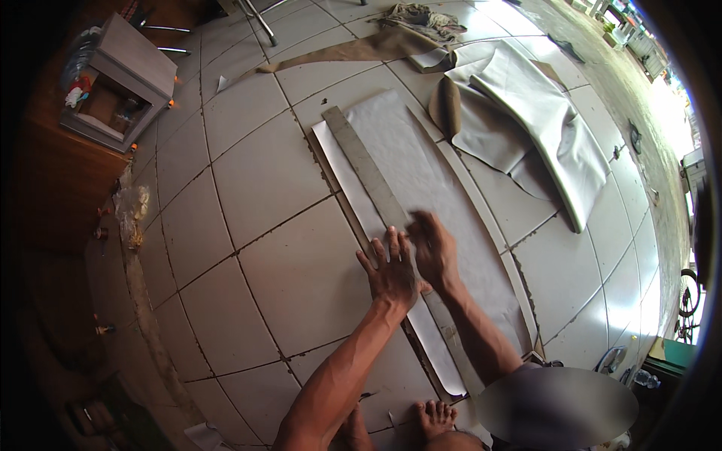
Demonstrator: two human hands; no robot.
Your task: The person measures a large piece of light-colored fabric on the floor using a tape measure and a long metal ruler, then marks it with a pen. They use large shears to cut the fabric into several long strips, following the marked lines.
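Observation:
A long grey straightedge (365, 161) lies lengthwise on a long strip of pale grey sheet material (421, 165) spread on the tiled floor. My left hand (389, 270) is pressed flat, fingers spread, on the straightedge and the sheet's left edge. Right beside it, my right hand (434, 248) rests palm down on the sheet, fingertips at the straightedge's right side. Neither hand holds anything. Whether a tool is under my right hand cannot be seen.
More folded pale sheets (541, 120) and tan-backed pieces lie at the far right. A small grey cabinet (120, 79) stands at the far left by a wooden wall. Chair legs (259, 19) stand at the back. My bare foot (435, 417) is near the lower edge.

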